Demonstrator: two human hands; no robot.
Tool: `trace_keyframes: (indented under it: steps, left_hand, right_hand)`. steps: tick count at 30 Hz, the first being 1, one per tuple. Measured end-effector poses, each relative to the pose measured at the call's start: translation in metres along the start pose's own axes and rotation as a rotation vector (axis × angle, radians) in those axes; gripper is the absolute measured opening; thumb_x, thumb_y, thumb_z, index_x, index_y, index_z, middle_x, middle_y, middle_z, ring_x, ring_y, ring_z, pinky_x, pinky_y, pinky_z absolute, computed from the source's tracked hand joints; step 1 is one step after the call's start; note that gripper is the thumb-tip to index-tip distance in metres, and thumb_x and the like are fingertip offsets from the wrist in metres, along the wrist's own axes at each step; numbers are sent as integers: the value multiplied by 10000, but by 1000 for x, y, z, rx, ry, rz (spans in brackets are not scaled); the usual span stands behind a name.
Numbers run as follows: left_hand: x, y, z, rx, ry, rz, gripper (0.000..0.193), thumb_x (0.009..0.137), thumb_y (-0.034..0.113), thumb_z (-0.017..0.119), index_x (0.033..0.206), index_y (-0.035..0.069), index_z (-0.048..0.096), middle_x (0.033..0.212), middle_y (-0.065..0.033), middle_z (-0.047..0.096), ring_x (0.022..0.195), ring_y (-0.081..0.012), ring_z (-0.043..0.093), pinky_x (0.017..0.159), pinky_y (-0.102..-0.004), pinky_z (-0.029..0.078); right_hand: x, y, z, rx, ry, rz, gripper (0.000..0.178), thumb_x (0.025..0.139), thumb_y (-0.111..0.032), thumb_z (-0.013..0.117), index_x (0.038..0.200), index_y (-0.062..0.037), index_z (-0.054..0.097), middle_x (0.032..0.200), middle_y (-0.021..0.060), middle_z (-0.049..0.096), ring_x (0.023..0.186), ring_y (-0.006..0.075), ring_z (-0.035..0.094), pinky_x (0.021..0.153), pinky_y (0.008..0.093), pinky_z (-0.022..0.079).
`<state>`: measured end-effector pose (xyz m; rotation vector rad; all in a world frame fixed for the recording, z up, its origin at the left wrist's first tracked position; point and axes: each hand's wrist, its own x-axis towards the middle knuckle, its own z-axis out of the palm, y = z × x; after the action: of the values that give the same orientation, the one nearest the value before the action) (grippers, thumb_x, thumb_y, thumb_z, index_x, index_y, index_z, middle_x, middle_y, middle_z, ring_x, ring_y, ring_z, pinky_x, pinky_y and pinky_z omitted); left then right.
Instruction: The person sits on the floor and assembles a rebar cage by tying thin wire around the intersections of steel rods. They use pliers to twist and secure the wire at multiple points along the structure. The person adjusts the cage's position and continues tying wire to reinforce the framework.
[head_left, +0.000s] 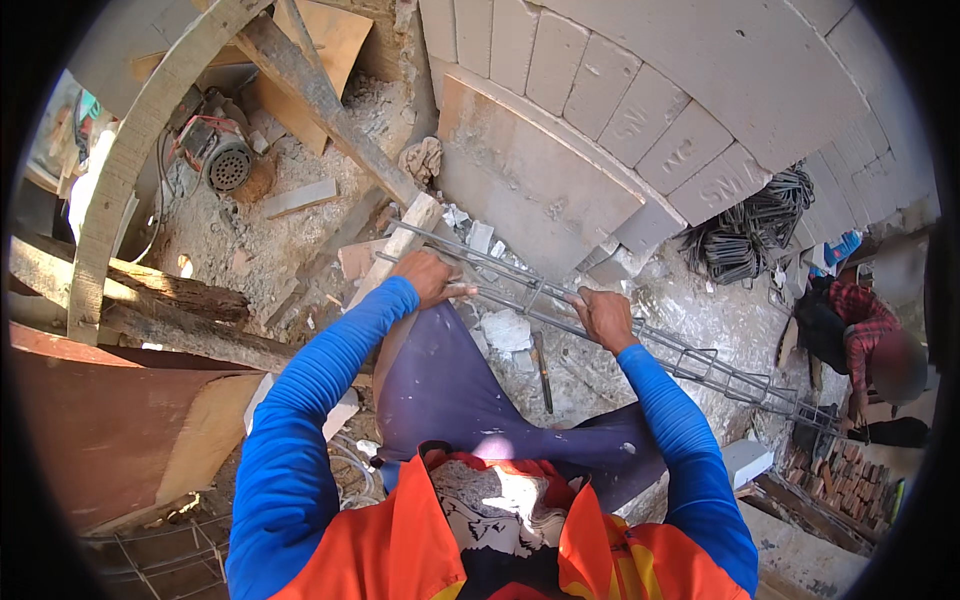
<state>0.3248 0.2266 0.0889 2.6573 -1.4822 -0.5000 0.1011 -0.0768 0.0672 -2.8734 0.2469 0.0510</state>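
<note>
Your right hand (605, 320) is closed around the near side of a steel bar cage (690, 362), fingers curled over and thumb pointing toward your other hand. Your left hand (430, 278) is also closed on the cage, close to its left end, with a finger reaching out along the bar; you cannot see the underside of either grip. The cage slants away to the right of your right hand and down toward a co-worker (865, 325) in a red checked shirt, bent over near its far end.

Just beyond your left hand, the cage's left end lies across a wooden beam (412, 228). Between your hands and a little nearer to you, a dark slim tool (542, 372) lies on the ground, with a white chunk (507, 330) beside it. Your purple trousers (450, 385) spread below the grip.

Past your hands stands a dusty board (545, 205), and behind it a stack of pale blocks (620, 90). Beyond your right hand sits a dark bundle of bent steel (750, 225). Farther out past your left hand rests a red motor (222, 152).
</note>
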Motion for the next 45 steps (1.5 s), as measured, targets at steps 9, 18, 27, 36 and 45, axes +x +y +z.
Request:
trace_keyframes:
  steps: [9,18,27,36,45]
  left_hand:
    - [-16,18,8,-56,22,-26,653,955,712,457,1040,135,751,822,-210,715,819,-417,689,774,-505,537]
    - [-11,42,12,-19,372,139,449,957,447,641,1234,95,668,1220,-162,650,1071,-359,638,898,-449,515]
    - [67,89,17,-99,91,419,431,967,293,618,1387,207,571,1145,-120,679,1019,-360,663,877,-476,545]
    - [67,92,26,-119,178,367,350,955,235,570,1295,154,596,1134,-133,708,991,-339,679,846,-474,552]
    - [74,101,16,-102,187,420,355,928,204,610,1279,148,620,1093,-122,720,948,-339,671,817,-473,546]
  right_hand:
    - [17,13,-17,316,-314,-31,598,1035,-520,493,862,19,684,779,290,636,823,478,619,799,534,471]
    - [17,22,-11,247,-357,25,659,1028,-570,466,905,27,716,825,291,662,865,464,646,834,545,485]
    - [11,14,-18,242,-278,6,600,1030,-548,477,987,0,717,880,269,683,888,440,662,816,530,504]
    - [-100,-14,-39,493,-3,-25,231,957,-241,649,1053,-31,666,980,219,692,920,434,661,837,508,511]
    - [-116,72,220,172,97,638,497,962,-425,608,1078,55,661,1024,307,690,978,476,664,926,532,505]
